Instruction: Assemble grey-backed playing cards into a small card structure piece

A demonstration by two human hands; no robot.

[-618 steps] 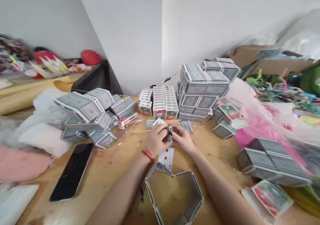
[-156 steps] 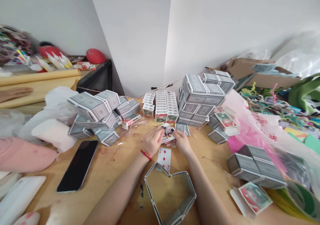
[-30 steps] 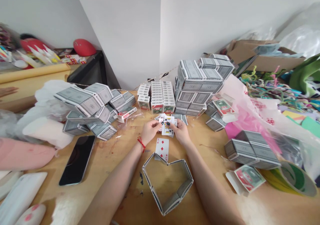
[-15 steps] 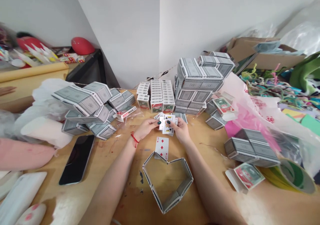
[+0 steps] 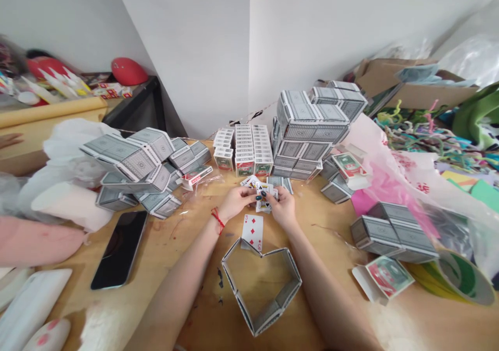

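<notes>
Left hand [image 5: 234, 203] and right hand [image 5: 283, 210] both pinch our small fan of face-up playing cards [image 5: 264, 198] over the wooden worktop [image 5: 175, 255]. Face-up red diamonds card [image 5: 252, 231] lies nearer us, touching the grey heart-shaped card frame [image 5: 290, 265]; boxed deck rows [image 5: 249, 156] behind.

One view only, head cam, nothing to overlap. Sits above the near edge of the table [image 5: 175, 242], pitched forward and down. Heart-shaped card frame [image 5: 278, 308] close, low centre. Left hand [image 5: 234, 203] and right hand [image 5: 284, 210] pinch playing cards [image 5: 265, 199] just beyond it. Wall corner [image 5: 249, 54] well beyond it, dead ahead.
</notes>
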